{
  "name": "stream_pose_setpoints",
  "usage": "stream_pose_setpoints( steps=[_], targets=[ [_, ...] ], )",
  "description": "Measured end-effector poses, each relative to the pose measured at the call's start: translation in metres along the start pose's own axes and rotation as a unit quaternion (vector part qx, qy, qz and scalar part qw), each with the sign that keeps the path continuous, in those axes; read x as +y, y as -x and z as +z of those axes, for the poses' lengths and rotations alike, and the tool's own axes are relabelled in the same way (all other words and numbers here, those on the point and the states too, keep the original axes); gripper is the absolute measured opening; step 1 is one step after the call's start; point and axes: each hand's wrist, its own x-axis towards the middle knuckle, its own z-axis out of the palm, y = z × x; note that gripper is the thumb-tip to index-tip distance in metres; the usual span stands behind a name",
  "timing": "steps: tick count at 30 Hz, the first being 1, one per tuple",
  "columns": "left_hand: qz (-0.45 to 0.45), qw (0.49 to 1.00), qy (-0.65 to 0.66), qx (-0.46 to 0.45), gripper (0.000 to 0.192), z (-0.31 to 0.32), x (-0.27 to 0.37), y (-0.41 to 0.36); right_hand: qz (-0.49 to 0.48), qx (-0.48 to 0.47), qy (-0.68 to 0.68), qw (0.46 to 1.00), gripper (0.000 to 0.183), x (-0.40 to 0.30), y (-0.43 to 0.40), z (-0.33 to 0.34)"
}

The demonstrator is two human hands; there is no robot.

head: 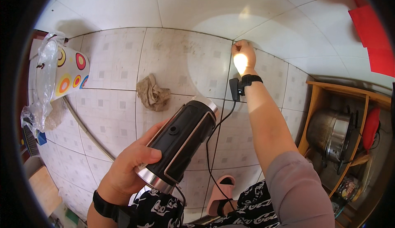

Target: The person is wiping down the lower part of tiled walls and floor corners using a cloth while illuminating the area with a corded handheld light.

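Note:
My left hand (132, 163) grips a black and silver cylindrical flashlight (185, 135) with thin metal bars along its body. Its beam makes a bright circle on the wall and floor and falls strongest on my right hand (244, 58). That hand is down where the floor tiles meet the white wall tiles (197, 5), its fingers curled. Whether something small is between them is hidden by the glare and the hand itself. A crumpled, dirty grey cloth (153, 92) lies on the tiled floor (108, 110), beyond the flashlight and to its left.
At left stands a bin (72, 70) with coloured circles and a plastic bag over its rim; a pale hose (89, 135) runs from near it. A wooden cabinet (311, 104) at right holds a metal pot (330, 135). A black cable (208, 154) hangs from my right wrist device (236, 89).

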Motion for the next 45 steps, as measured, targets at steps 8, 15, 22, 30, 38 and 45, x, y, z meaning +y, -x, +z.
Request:
stream_pose_setpoints(
  steps=[8,15,22,30,38,45],
  targets=[
    [0.005,1.0,-0.003,-0.001,0.082,0.004,0.004,0.002,0.033,-0.002,0.028,0.999,0.014,0.016,-0.013,0.006],
    [-0.013,0.999,0.022,-0.034,0.074,-0.002,-0.003,-0.001,-0.041,0.009,-0.044,0.998,0.016,0.011,0.005,0.006],
    [-0.006,1.0,0.005,0.007,0.083,0.005,-0.004,0.0,-0.018,0.016,0.031,0.999,0.013,0.003,-0.002,0.014],
    [-0.008,1.0,0.005,-0.008,0.082,0.005,-0.002,0.001,0.03,0.006,-0.021,0.999,0.014,0.017,-0.009,0.01],
    [-0.021,0.998,0.024,-0.045,0.076,0.0,-0.001,-0.001,-0.047,0.0,0.008,0.999,0.015,0.009,-0.007,0.009],
    [-0.023,0.999,0.002,-0.032,0.077,-0.003,-0.004,-0.003,-0.037,-0.01,0.134,0.99,0.021,-0.005,-0.003,0.016]
  ],
)
